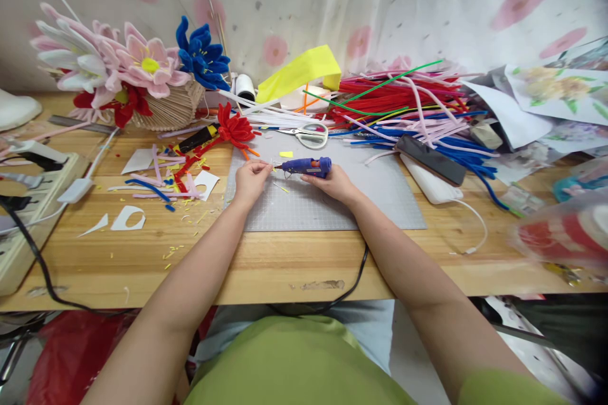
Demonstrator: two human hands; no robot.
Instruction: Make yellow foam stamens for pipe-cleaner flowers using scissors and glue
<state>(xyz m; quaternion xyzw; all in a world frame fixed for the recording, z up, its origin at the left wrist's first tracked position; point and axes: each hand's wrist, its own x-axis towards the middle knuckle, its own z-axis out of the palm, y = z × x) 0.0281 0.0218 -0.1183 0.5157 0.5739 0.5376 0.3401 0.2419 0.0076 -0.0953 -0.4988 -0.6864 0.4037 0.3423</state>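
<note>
My right hand [335, 185] is wrapped around a blue hot glue gun [306, 166], its nozzle pointing left. Close to the nozzle, my left hand [251, 182] is closed in a pinch on something too small to make out; some thin pale bits show at the fingertips. Both hands are over a grey cutting mat [327, 215]. On the mat below the glue gun lies a thin yellow-tipped strip [281, 188], and behind it a small yellow piece [285, 154]. White-handled scissors [313, 136] rest at the mat's back edge.
Pipe cleaners [394, 98] in several colours are heaped behind the mat. Left stand fuzzy flowers [149, 63] in a basket [171, 104], a red flower [235, 128], scraps and a power strip [42, 215]. A phone [432, 161] leans on a white power bank [427, 183] at right. A black cord [356, 278] hangs over the front edge.
</note>
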